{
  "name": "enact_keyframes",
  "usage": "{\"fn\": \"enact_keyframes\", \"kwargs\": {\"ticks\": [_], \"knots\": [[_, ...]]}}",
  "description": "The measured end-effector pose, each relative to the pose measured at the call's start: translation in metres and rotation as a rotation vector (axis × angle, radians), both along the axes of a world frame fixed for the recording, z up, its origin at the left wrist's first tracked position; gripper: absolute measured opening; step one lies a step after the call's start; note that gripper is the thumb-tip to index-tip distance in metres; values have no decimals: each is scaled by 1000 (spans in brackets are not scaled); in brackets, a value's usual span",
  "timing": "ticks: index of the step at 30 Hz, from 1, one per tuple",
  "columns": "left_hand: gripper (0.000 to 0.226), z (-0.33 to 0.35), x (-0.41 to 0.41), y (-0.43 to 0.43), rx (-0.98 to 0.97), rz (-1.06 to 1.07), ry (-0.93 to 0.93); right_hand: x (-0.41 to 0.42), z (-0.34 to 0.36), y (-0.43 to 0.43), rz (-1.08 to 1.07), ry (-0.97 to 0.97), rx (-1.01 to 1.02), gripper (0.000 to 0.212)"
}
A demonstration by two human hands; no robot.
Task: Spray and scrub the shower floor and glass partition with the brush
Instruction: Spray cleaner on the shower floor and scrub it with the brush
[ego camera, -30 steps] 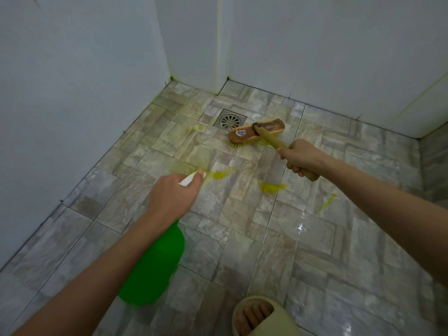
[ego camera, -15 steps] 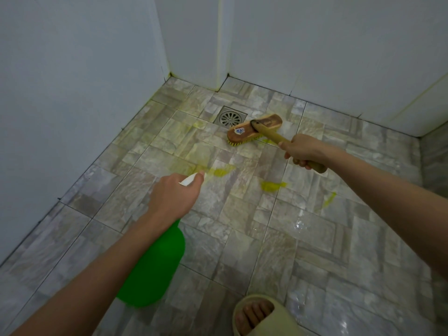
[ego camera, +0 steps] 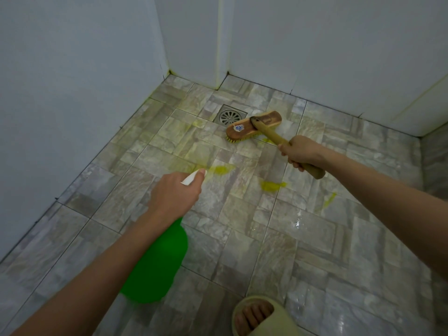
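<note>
My right hand (ego camera: 300, 151) grips the wooden handle of a scrub brush (ego camera: 254, 126). Its yellow bristles rest on the grey stone-pattern floor tiles (ego camera: 315, 238), right beside the round metal drain (ego camera: 230, 115). My left hand (ego camera: 175, 195) holds a green spray bottle (ego camera: 157, 265) by its white trigger head, nozzle pointing toward the middle of the floor. Yellow-green cleaner lies in blotches (ego camera: 271, 185) on the tiles between the two hands, with a fainter film toward the left corner.
Pale walls close in the floor on the left (ego camera: 72, 105) and at the back (ego camera: 327, 44), with a narrow vertical corner post (ego camera: 221, 44) behind the drain. My foot in a pale slipper (ego camera: 257, 316) stands at the bottom edge.
The brush head has slid slightly to the right, past the drain, and my right hand has moved with it. My left hand and the bottle have hardly moved.
</note>
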State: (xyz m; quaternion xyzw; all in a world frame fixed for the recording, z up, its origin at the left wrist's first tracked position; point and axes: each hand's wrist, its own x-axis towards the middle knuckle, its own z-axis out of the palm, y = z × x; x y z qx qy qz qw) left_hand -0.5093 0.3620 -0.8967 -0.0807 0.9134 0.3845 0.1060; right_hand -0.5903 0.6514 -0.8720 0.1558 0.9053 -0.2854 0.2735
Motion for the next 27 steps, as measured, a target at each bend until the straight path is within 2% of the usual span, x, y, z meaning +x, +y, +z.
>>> {"fn": "enact_keyframes", "kwargs": {"ticks": [3,8,10,11,15,18,21,23,25,27], "knots": [[63,1,-2,1,22,74,21,-2,2,2,58,20,117,46],[55,10,0,1,48,21,0,1,38,1,213,-123,471,45],[60,8,1,-1,75,72,8,6,32,-18,298,-64,533,34],[64,7,0,-2,90,101,23,7,24,-27,328,-27,525,30],[60,14,0,-6,102,71,10,-9,18,-26,369,-4,490,46],[55,18,1,-9,66,38,-9,-11,48,-4,399,-194,516,53],[55,14,1,-12,122,148,12,9,66,-17,528,-329,626,47],[57,12,-1,-15,164,204,36,18,51,-39,598,-236,604,45],[58,12,-3,-19,139,161,38,19,29,-57,657,-83,534,44],[58,14,-4,-22,97,99,20,10,19,-59,599,2,494,44]]}}
